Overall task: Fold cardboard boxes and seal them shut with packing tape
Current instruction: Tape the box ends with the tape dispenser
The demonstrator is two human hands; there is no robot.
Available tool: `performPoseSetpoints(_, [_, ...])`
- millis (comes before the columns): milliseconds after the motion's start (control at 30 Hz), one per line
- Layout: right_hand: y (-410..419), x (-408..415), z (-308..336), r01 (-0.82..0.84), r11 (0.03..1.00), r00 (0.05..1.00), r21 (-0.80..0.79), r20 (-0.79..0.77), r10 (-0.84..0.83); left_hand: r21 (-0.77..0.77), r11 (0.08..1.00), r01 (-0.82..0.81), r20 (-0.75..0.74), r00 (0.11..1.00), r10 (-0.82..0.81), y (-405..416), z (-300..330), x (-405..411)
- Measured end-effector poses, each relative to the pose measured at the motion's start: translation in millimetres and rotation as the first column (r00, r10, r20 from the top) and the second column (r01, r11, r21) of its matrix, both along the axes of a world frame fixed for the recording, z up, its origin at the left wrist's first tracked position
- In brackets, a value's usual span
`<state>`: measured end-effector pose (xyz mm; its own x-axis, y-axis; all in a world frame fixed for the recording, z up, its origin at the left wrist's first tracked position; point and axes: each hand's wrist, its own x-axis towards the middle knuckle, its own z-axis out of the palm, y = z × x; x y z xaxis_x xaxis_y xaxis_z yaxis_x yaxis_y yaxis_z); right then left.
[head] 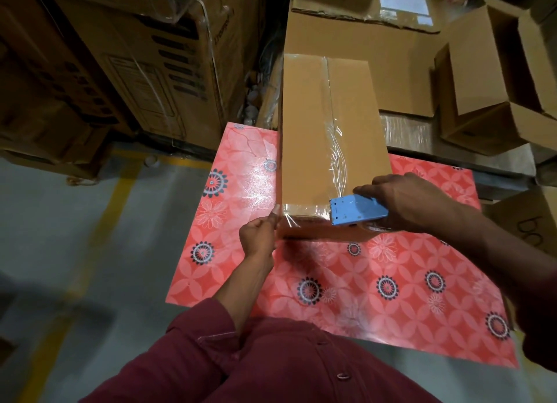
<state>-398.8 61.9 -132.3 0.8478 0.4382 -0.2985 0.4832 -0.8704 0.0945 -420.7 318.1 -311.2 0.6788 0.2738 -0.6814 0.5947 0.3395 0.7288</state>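
Floral table [346,297] bears box [316,137] between left hand [259,240] and right hand [410,200].

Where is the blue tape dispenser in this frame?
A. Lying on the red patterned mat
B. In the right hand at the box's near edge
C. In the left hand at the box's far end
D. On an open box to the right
B: the right hand grips the blue tape dispenser at the near edge of the cardboard box, while the left hand pinches the tape end at the near left corner.

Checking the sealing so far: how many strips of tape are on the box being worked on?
2: one strip along the box's centre seam, one across its near edge. Other sides are hidden.
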Motion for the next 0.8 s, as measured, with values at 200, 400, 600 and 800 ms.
performPoseSetpoints(200, [3.5, 1.0, -0.9, -0.012, 0.994, 1.0, -0.105, -0.027, 0.009, 0.203, 0.979, 0.021, -0.055, 0.998, -0.01, -11.9, -3.3, -2.4])
performPoseSetpoints(400, [11.0, 0.0, 0.0, -0.053, 0.986, 0.997, -0.158, -0.066, 0.043, 0.656, 0.754, -0.034, 0.347, 0.9, -0.262, 6.5, 6.1, -15.4])
performPoseSetpoints(600, [10.3, 3.3, 3.5, -0.053, 0.986, 0.993, -0.155, -0.11, 0.036, 0.988, 0.119, -0.093, 0.135, 0.193, -0.972, -8.0, 19.1, -3.3])
performPoseSetpoints(800, [-24.5, 10.4, 20.2, -0.037, 0.984, 0.981, -0.173, -0.195, 0.003, 0.988, -0.02, -0.153, -0.003, 0.11, -0.994, 3.2, 4.8, -5.2])
